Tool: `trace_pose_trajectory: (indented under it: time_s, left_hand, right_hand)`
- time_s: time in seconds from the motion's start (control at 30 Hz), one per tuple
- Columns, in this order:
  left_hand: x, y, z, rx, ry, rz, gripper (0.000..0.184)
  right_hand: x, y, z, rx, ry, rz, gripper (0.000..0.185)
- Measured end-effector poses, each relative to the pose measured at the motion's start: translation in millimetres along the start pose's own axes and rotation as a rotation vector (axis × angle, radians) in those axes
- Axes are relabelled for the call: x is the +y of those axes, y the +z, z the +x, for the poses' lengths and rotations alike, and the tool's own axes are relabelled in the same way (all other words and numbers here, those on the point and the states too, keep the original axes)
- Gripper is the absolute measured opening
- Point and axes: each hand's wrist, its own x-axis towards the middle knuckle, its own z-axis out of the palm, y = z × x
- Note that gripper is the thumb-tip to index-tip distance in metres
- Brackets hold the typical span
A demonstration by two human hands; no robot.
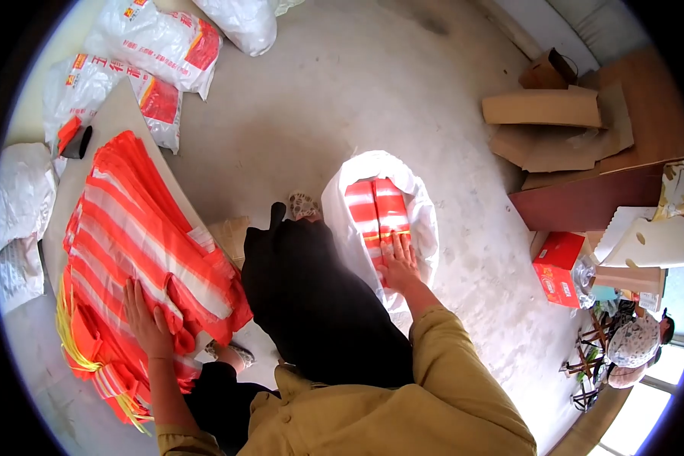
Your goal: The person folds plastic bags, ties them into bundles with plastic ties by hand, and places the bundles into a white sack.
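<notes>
My left hand (146, 319) lies flat, fingers spread, on a large pile of red-and-white striped fabric (121, 235) on a table at the left. Yellow strings (76, 342) hang at the pile's lower left edge. On the right, my right hand (400, 262) rests with spread fingers on folded red-and-white striped bundles (376, 209), which sit side by side inside an open white sack (425, 205) on the floor. Neither hand grips anything.
Stuffed white plastic bags (156, 45) lie at the upper left. A dark cloth (311, 304) covers my lap between table and sack. Cardboard (543, 114) and a red box (558, 270) are at the right. Another person (634, 342) is far right.
</notes>
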Motion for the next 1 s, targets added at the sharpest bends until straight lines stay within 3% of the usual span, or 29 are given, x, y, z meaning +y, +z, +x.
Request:
trace_pose_trajectory:
  time_s: [0.13,0.17,0.27,0.4,0.57,0.67,0.83,0.9,0.97,1.0]
  left_hand:
    - [-0.5,1.7,-0.9,0.016,0.018,0.008,0.063]
    - [-1.4,2.5,-0.7,0.019,0.019,0.005,0.062]
    - [-0.2,1.9,-0.5,0.016,0.013,0.003,0.062]
    - [-15.6,12.1,-1.4,0.052,0.081,0.029,0.061]
    - [-14.5,-3.3,2.6,-0.114,-0.006,-0.081,0.063]
    - [-12.9,-35.9,8.7,-0.242,-0.107,-0.209,0.069]
    - [-42.5,-70.1,-27.3,-0.009,-0.074,-0.16,0.09]
    - [-50.0,-85.9,-60.3,0.106,-0.142,-0.136,0.091]
    - [-60.1,-92.6,-90.4,0.198,-0.217,-0.087,0.09]
    - [-69.0,-89.4,-108.5,0.232,-0.258,-0.052,0.089]
  right_hand:
    - [-8.8,-30.3,-26.1,0.022,0.023,0.114,0.053]
    - [-13.7,-28.7,-35.6,0.071,0.118,0.132,0.038]
    - [-8.7,-26.3,-46.5,-0.184,0.247,0.328,0.033]
    - [-16.2,-30.5,-51.2,-0.118,0.176,0.213,0.027]
    - [-2.1,-24.6,-44.5,-0.08,0.268,0.843,0.024]
    - [8.1,-24.6,-46.6,-0.099,0.183,0.496,0.026]
    - [34.8,-7.2,-28.1,0.002,0.07,0.325,0.037]
    - [17.2,-35.7,-18.4,0.198,0.082,0.548,0.039]
    - [-9.7,-78.5,-0.4,0.19,-0.003,0.775,0.035]
    - [-13.8,-79.8,15.5,0.304,-0.134,0.752,0.034]
